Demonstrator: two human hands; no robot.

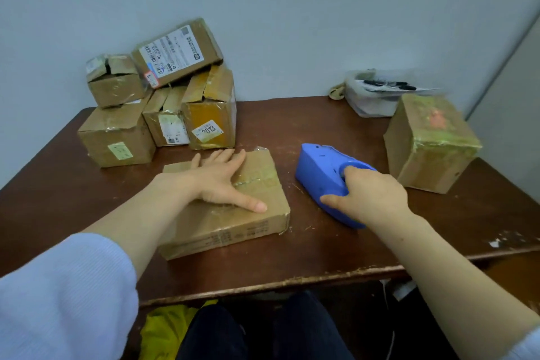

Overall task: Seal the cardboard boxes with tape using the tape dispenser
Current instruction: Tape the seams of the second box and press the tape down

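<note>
Far-left corner of the tabletop (321, 248): five taped cardboard boxes were piled against the wall. A large box (117, 137) was set nearest the left edge, with a small box (115, 82), its top split, stacked on it. A narrow box (166, 120) and an orange-taped box (210, 108) labelled "3013" were stood to the right of those. A labelled flat parcel (175, 51) was laid tilted across the top of the pile.

Near the front edge, left of centre: the flat box (233, 222) was laid just in front of the pile, apart from it. Clear tape was seen across its top. The left hand (216, 178) was laid palm-down on that top, with the fingers straight and spread, the thumb pointed right and nothing gripped. The box's near-left corner was hidden by the forearm. A pale sleeve (58, 295) was seen at lower left.

Centre-right: the blue tape dispenser (318, 166) was set on the tabletop just right of the flat box, not touching it. It was gripped by the right hand (371, 196), with the fingers curled into the round opening on top and the thumb pressed along the near side. The dispenser's rear was covered by the hand. No tape roll could be made out.

Right edge: a taller box (429, 143), wrapped in greenish tape with a red mark on top, was stood near the dispenser, apart from it; it was blurred. Behind it, at the far-right corner, a clear plastic bag (371, 96) was placed. Its dark contents could not be resolved.

Below the front edge, a yellow cloth (166, 327) was seen.
</note>
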